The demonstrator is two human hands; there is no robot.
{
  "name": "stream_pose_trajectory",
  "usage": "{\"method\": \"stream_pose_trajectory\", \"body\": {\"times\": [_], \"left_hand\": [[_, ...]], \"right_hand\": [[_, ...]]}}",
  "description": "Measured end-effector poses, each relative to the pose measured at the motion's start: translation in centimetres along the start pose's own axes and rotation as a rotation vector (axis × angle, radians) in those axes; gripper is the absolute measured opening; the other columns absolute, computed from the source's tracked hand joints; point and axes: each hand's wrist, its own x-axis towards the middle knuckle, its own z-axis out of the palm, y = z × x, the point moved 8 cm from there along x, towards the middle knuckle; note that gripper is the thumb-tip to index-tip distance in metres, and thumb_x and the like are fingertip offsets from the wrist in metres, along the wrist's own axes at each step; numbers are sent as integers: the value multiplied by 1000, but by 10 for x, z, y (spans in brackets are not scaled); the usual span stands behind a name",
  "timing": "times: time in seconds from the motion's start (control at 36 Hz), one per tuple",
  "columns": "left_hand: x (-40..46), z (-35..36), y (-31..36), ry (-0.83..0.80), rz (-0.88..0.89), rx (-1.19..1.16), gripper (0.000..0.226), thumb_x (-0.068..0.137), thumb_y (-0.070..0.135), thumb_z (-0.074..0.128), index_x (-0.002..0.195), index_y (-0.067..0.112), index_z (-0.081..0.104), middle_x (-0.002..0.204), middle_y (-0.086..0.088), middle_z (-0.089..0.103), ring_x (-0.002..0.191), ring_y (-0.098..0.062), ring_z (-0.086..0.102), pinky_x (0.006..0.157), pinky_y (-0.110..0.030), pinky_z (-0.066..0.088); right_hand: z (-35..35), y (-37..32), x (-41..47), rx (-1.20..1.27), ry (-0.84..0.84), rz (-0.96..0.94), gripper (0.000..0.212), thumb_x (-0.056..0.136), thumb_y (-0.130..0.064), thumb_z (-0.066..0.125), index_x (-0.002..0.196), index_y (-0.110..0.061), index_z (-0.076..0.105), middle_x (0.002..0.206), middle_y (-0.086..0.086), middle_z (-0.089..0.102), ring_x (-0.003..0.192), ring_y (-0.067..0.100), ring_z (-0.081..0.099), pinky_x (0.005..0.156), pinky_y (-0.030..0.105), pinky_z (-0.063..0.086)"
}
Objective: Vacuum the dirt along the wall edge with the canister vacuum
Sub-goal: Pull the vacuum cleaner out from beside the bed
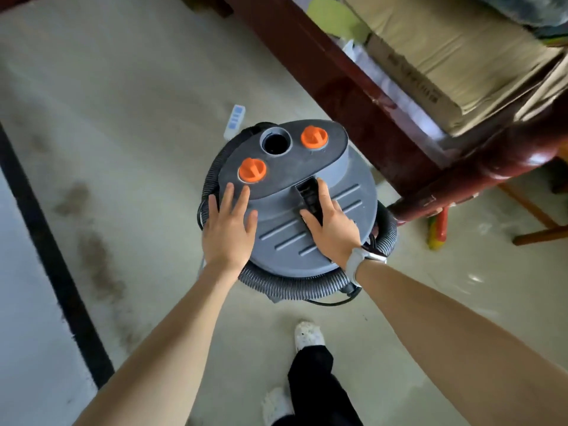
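A grey canister vacuum (310, 192) stands on the floor in the middle of the view, seen from above, with two orange knobs and an open round port on its top. Its ribbed grey hose (292, 285) is coiled around the body. My left hand (229, 229) lies flat with straight fingers on the lid's left side, just below one orange knob. My right hand (330, 224) rests on the lid, its fingers at the black handle (310, 199). Brown dirt (98, 259) lies in patches on the floor along the black wall edge (52, 256) at the left.
A dark red wooden bed frame (368, 96) with cardboard and bedding on it fills the upper right, close to the vacuum. A white power strip (235, 119) lies on the floor behind the vacuum. My feet in white shoes (309, 335) stand just below it.
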Motion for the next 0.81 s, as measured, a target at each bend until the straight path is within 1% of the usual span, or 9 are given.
{"method": "stream_pose_trajectory", "body": {"times": [0.14, 0.22, 0.31, 0.42, 0.53, 0.64, 0.69, 0.81], "left_hand": [[34, -13, -19, 24, -83, -56, 52, 101, 34, 42, 152, 28, 29, 162, 2, 16, 149, -31, 10, 103, -54, 41], [49, -21, -30, 32, -142, -80, 53, 101, 35, 41, 152, 28, 28, 162, 4, 14, 149, -30, 8, 106, -53, 38], [60, -27, -41, 6, -170, -80, 54, 101, 38, 40, 153, 30, 24, 163, 6, 10, 150, -27, 4, 109, -51, 35], [69, -32, -56, -31, -164, -69, 58, 101, 40, 40, 154, 33, 19, 163, 7, 6, 150, -25, 2, 110, -51, 35], [74, -34, -67, -41, -142, -87, 58, 101, 40, 40, 154, 33, 17, 163, 7, 4, 150, -24, 2, 111, -50, 34], [85, -36, -74, -46, -119, -135, 56, 101, 39, 40, 154, 31, 20, 164, 4, 3, 150, -23, 2, 114, -50, 27], [93, -39, -78, -38, -99, -163, 55, 102, 37, 40, 153, 29, 23, 164, 1, 6, 150, -24, 3, 115, -50, 24], [97, -45, -85, 0, 0, -148, 54, 101, 31, 44, 152, 20, 29, 162, -9, 15, 149, -33, 8, 112, -53, 27]], "right_hand": [[5, -30, 43, -26, -37, -38, 68, 100, -50, 34, 154, -34, -5, 139, 8, 44, 100, 38, 60, 78, 42, 45], [7, -49, 62, -35, -57, -65, 68, 101, -49, 35, 154, -34, -5, 140, 9, 43, 98, 39, 60, 78, 43, 48], [7, -64, 76, -69, -74, -77, 68, 101, -50, 34, 155, -33, -4, 139, 9, 43, 100, 40, 60, 81, 44, 47], [9, -79, 88, -113, -84, -91, 69, 100, -51, 33, 154, -33, -5, 135, 9, 45, 98, 39, 60, 82, 45, 49], [10, -89, 96, -181, -47, -110, 68, 100, -51, 33, 155, -31, -3, 131, 10, 48, 95, 37, 61, 72, 40, 43], [13, -95, 97, -172, -30, -102, 68, 100, -52, 33, 155, -31, -1, 127, 10, 50, 92, 36, 61, 69, 39, 40], [17, -97, 95, -157, -17, -90, 68, 99, -52, 34, 155, -32, 0, 125, 9, 50, 91, 36, 61, 67, 37, 39], [24, -100, 85, -69, 14, -80, 68, 99, -52, 39, 154, -35, 5, 117, 8, 54, 89, 36, 60, 65, 35, 42]]}}
